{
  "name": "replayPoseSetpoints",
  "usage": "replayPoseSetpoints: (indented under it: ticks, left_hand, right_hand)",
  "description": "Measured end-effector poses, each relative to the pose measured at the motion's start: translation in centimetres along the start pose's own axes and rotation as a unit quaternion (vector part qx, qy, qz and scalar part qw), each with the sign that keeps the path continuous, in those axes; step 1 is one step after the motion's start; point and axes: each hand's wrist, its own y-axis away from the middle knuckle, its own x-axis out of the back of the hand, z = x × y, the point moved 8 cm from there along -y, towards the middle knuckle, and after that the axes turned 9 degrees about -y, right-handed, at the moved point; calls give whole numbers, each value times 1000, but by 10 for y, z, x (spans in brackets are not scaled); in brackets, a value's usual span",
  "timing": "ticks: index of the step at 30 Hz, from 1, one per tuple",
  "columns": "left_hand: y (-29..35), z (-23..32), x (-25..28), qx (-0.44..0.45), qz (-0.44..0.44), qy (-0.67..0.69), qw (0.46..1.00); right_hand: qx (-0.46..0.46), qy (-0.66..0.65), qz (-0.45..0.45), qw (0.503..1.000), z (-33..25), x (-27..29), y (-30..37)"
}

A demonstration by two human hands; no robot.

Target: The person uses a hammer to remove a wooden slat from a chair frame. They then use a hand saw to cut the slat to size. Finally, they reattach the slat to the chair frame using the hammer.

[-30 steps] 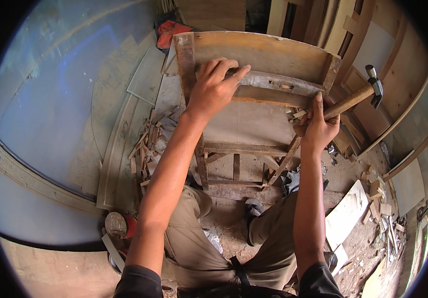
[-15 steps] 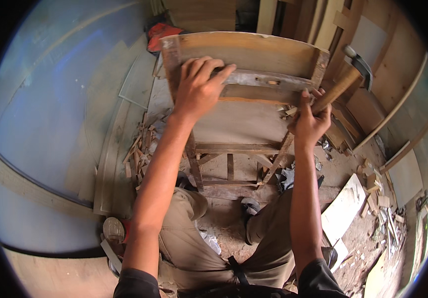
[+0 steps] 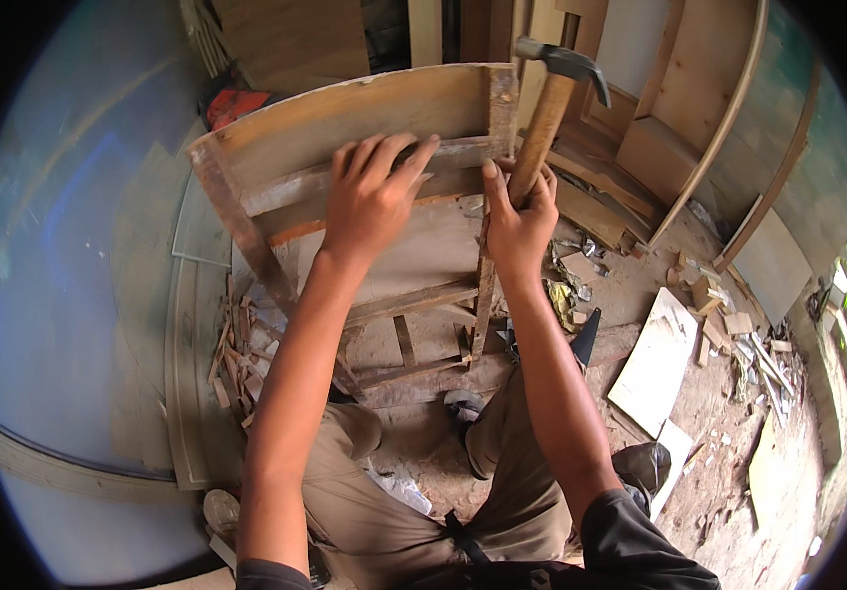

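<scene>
A wooden chair [image 3: 502,98] stands in front of me, its worn back frame with curved cross slats nearest my hands. My right hand [image 3: 522,226] is closed round the wooden handle of a claw hammer [image 3: 543,123]. The hammer's head points up, and my fingers are beside the chair's right back post. In front of the middle slat [image 3: 286,189] is my left hand [image 3: 372,202], its fingers bent and apart. A dark patch shows between its thumb and index finger, too unclear to name.
A large bluish panel [image 3: 69,265] takes up the left side. Wood scraps [image 3: 723,310] and a white board [image 3: 654,359] lie on the floor to the right. Boards and panels [image 3: 694,88] lean at the far right. A red cloth [image 3: 236,106] lies behind the chair.
In view, the chair has shifted left and looks turned at an angle. My left hand is now farther along the slat, away from the left post. The hammer stands more upright.
</scene>
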Motion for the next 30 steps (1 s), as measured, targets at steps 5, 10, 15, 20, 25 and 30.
replayPoseSetpoints:
  ticks: [5,10,15,20,25,30]
  left_hand:
    - [4,-2,0,-3,18,-23,1000]
    - [3,-1,0,-11,19,-29,999]
    - [2,-1,-1,-2,13,-35,999]
    - [4,-2,1,7,13,-41,999]
    - [2,0,-2,4,13,-35,999]
    - [5,-3,-2,14,10,-36,999]
  right_hand:
    - [-104,-39,-25,993,25,18,38]
    - [-14,101,-92,991,29,49,62]
    - [131,102,-106,980,8,53,73]
    - [44,125,-190,973,17,40,76]
    - [189,123,-180,957,10,43,81]
    - [-42,127,-170,976,37,43,75]
